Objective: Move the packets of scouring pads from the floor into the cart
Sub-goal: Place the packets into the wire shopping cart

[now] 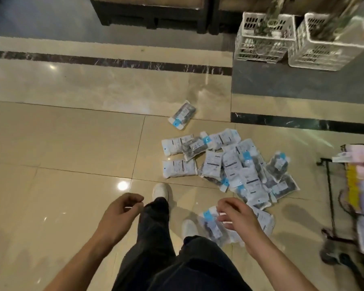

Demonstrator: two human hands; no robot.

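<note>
While both hands (122,213) hang empty, crinkly plastic packets (229,162) litter glossy tile (72,143).

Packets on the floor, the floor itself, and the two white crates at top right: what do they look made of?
Pale blue-tagged packets: likely thin clear plastic film, glossy and crinkled, dark pads showing through. Beige floor: polished stone or glazed tile, judging by lamp reflections and grout lines. White lattice crates: probably moulded matte plastic.
</note>
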